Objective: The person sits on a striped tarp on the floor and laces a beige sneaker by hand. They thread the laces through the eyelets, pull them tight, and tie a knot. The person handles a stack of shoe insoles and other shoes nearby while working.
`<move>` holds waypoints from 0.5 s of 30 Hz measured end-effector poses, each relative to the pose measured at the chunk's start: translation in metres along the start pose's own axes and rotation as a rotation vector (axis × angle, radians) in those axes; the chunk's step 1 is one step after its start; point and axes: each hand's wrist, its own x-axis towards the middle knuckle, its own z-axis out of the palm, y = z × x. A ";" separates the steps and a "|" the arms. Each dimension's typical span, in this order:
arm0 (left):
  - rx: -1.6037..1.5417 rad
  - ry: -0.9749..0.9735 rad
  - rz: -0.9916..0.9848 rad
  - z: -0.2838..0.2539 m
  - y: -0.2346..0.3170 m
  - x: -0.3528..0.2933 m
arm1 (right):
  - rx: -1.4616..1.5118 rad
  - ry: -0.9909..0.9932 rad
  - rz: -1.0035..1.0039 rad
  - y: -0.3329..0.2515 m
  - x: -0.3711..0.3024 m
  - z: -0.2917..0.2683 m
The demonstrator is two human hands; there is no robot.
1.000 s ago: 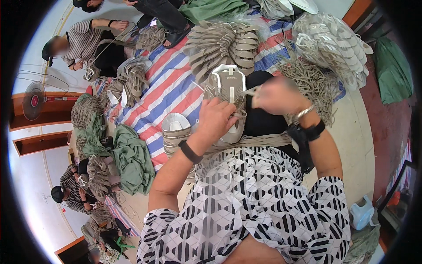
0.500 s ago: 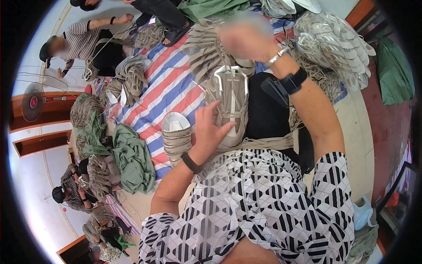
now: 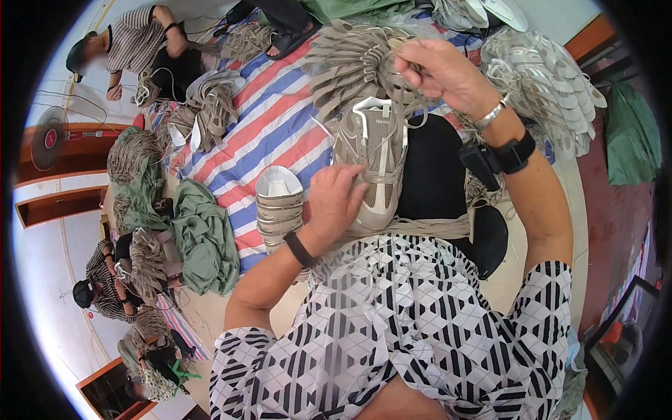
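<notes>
Striped sheeting (image 3: 262, 143) backs a tongue-lettered tan shoe (image 3: 371, 147), left hand (image 3: 336, 199) on it, grip unclear, right hand (image 3: 444, 73) pinching lace (image 3: 423, 115).

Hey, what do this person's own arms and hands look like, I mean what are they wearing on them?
The left hand and right hand are ungloved. A plain black wristband circles the left wrist. The right has a silver-coloured bracelet and, nearer the elbow, a black strap with a boxy black device. The short sleeves are white with black geometric print.
</notes>
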 end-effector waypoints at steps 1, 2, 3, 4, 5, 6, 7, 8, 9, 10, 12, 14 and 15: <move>0.031 -0.002 0.039 -0.002 -0.007 -0.001 | -0.052 0.001 0.001 0.001 -0.004 -0.002; 0.061 -0.001 0.080 -0.004 -0.009 0.001 | -0.070 -0.042 0.045 -0.006 -0.010 -0.002; -0.020 -0.002 0.084 -0.005 -0.007 0.002 | -0.147 0.001 -0.064 -0.009 -0.015 0.003; -0.102 -0.003 0.088 -0.005 -0.003 0.004 | -0.223 0.045 -0.174 -0.012 -0.019 0.011; -0.185 -0.008 0.106 -0.006 0.002 0.009 | -0.299 0.101 -0.290 -0.019 -0.023 0.014; -0.155 -0.062 0.166 -0.004 0.005 0.009 | -0.113 -0.027 -0.383 -0.034 -0.024 0.017; -0.124 -0.117 0.226 -0.002 0.008 0.007 | -0.149 -0.081 -0.378 -0.041 -0.029 0.030; -0.094 -0.176 0.290 -0.001 0.012 0.006 | -0.183 -0.131 -0.375 -0.048 -0.042 0.054; -0.100 -0.173 0.277 -0.001 0.013 0.006 | -0.222 -0.176 -0.376 -0.051 -0.050 0.066; -0.107 -0.170 0.264 -0.002 0.015 0.005 | -0.262 -0.180 -0.390 -0.052 -0.049 0.063; -0.239 -0.119 0.111 -0.001 0.009 0.007 | -0.351 -0.195 -0.425 -0.057 -0.041 0.056; -0.489 -0.033 -0.189 0.005 -0.007 0.000 | -0.633 -0.222 -0.573 -0.069 -0.052 0.054; -0.493 -0.027 -0.201 -0.001 -0.008 0.007 | -0.770 -0.230 -0.635 -0.074 -0.061 0.055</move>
